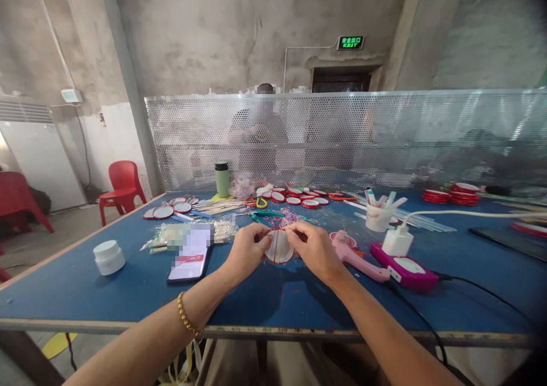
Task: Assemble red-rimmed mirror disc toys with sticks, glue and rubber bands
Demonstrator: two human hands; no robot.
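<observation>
The sign (351,43) reads 安全出口, with EXIT beneath — both in glowing green. Small characters run along the front edge of the table (273,330) — too blurred to read. The phone (194,254) screen is illegible.

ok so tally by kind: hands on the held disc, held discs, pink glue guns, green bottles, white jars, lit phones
Hands on the disc: 2, left hand and right hand
Held disc: 1
Pink glue gun: 1
Green bottle: 1
White jar: 1
Lit phone: 1
Total: 7
</observation>
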